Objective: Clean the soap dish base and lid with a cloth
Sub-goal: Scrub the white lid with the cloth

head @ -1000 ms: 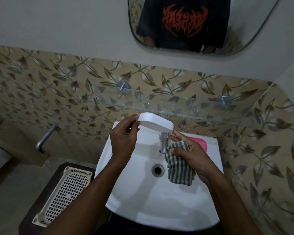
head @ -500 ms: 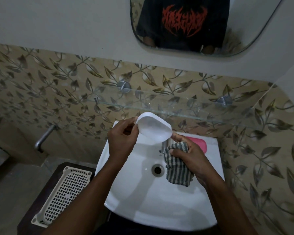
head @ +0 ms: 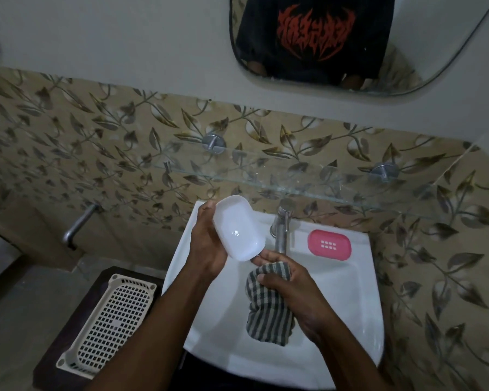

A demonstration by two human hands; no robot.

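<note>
My left hand (head: pixel 206 244) holds the white soap dish lid (head: pixel 237 227) over the left part of the sink, its hollow inside turned toward me. Just below it, my right hand (head: pixel 291 294) grips a bunched grey-and-white striped cloth (head: pixel 268 311); its fingertips touch the lid's lower edge. The pink soap dish base (head: pixel 329 244), with small drain holes, lies flat on the sink's back right ledge, away from both hands.
The white sink (head: pixel 347 294) has a chrome tap (head: pixel 281 230) at the back centre. A glass shelf (head: pixel 308 179) juts from the leaf-patterned wall above it. A white perforated basket (head: pixel 110 323) sits on a dark stool at the left. A mirror (head: pixel 350 38) hangs above.
My left hand has tipped the lid from flat to hollow side up and lowered it toward the cloth. The pink base, earlier mostly hidden, now shows fully.
</note>
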